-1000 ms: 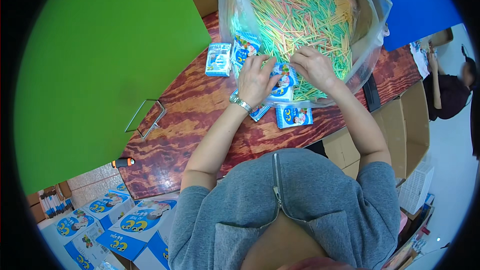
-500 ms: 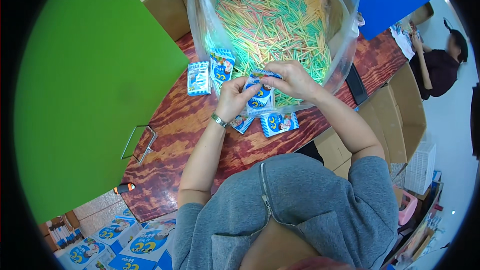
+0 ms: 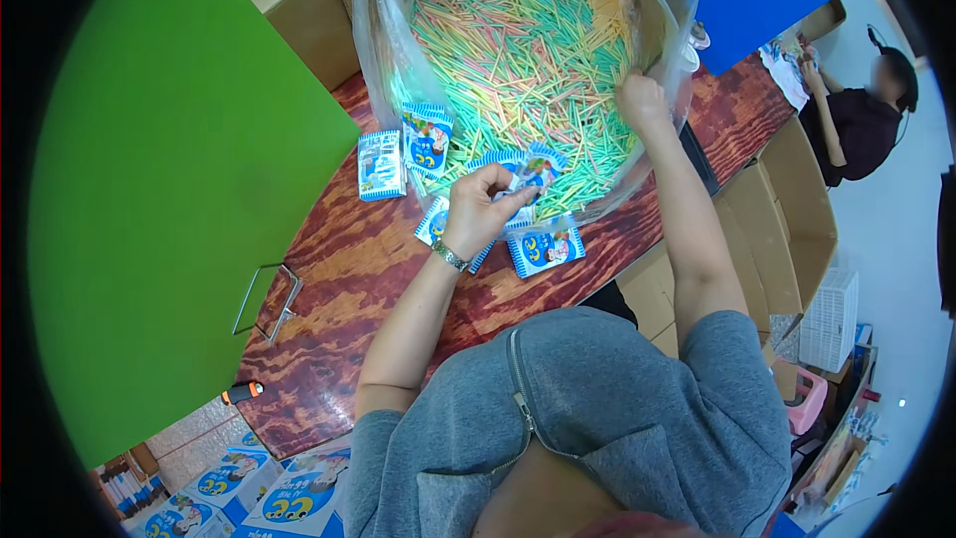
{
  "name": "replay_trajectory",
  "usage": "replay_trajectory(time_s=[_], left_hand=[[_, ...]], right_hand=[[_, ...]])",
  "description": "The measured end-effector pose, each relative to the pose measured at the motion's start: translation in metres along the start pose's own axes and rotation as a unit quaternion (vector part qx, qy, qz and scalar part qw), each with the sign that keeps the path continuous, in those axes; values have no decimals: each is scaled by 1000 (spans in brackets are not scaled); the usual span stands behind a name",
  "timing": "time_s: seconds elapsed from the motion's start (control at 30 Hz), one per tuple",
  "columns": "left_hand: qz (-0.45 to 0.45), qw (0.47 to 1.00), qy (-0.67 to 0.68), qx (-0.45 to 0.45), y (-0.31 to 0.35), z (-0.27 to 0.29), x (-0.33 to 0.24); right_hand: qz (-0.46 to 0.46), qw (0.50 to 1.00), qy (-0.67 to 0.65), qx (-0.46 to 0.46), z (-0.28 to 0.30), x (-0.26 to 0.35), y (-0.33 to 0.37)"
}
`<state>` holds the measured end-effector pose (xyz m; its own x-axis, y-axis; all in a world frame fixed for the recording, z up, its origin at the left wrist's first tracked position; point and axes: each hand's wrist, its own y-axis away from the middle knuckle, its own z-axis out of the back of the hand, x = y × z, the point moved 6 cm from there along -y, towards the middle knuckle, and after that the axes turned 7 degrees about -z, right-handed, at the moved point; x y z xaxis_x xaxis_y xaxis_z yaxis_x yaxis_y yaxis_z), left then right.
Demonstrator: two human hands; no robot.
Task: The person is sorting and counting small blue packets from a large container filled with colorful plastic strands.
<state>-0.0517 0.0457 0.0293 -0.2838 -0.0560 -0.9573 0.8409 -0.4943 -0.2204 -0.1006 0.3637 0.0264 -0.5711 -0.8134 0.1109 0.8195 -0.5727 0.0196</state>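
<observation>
The left hand [image 3: 478, 214] curls its fingers round a small blue-and-white printed paper packet [image 3: 518, 179], held at the near edge of a big clear plastic bag [image 3: 383, 50] heaped with thin pastel-coloured sticks [image 3: 518, 50]. The right hand [image 3: 642, 100] reaches into the sticks, fingers bent down among them; whether it grips any cannot be told. More such packets [image 3: 543, 251] lie on the dark red wooden table [image 3: 339, 289] beside the bag.

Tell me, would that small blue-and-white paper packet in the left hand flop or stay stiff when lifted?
Probably fairly stiff: the small blue-and-white paper packet stands upright in the left hand without drooping. Likely light, since fingertips alone pinch it. It seems unlikely to roll, because the flat matching packet lies still on the wooden table.
</observation>
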Motion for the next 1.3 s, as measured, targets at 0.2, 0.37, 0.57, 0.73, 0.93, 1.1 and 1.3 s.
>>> replay_trajectory(time_s=[0.2, 0.37, 0.57, 0.73, 0.93, 1.1, 1.3], left_hand=[[-35, 999, 12, 18, 4, -2, 7], [-39, 999, 17, 25, 9, 0, -2], [-76, 997, 2, 20, 8, -4, -16], [-32, 999, 40, -6, 13, 6, -4], [28, 970, 237, -53, -5, 18, -1], [24, 927, 374, -37, -50, 9, -6], [77, 906, 409, 79, -28, -5, 2]], right_hand=[[-87, 996, -14, 35, -12, -2, -13], [-128, 991, -32, 20, -18, 3, -3], [-129, 992, -4, 19, -42, -29, -23], [3, 1000, 6, 4, -13, 2, 2], [89, 879, -399, 247, 10, 41, 45], [72, 606, -553, 567, -5, 79, 107], [12, 558, -578, 595, -40, 99, 148]])
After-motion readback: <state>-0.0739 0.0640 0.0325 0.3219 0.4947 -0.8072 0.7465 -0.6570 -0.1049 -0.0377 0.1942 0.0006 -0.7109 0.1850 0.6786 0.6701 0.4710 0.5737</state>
